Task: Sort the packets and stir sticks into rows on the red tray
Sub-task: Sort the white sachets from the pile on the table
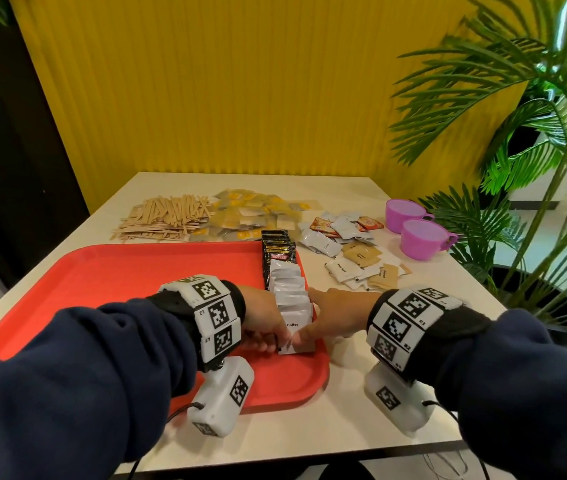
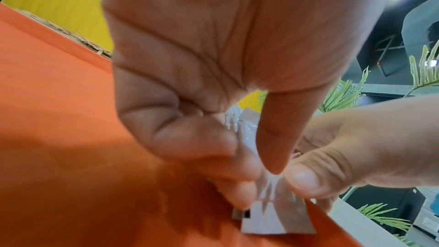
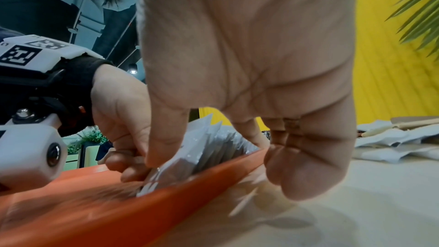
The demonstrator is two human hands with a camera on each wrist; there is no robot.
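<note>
**Two hands square up the front of the coffee row**

Both hands meet on the nearest white coffee packet (image 1: 297, 336). The left hand (image 1: 263, 318) curls its fingers against that packet's left edge while its thumb (image 2: 276, 134) presses down on top; the right hand (image 1: 339, 315) pinches in from the other side, thumb (image 2: 306, 177) on the face. Good move here is to keep the pinch light and nudge the packet back until it overlaps the white row (image 1: 290, 289) behind it, tight to the red tray (image 1: 119, 282) edge. Beyond, stir sticks (image 1: 164, 218) and loose packets (image 1: 351, 247) wait on the bench (image 1: 310, 424).
</note>
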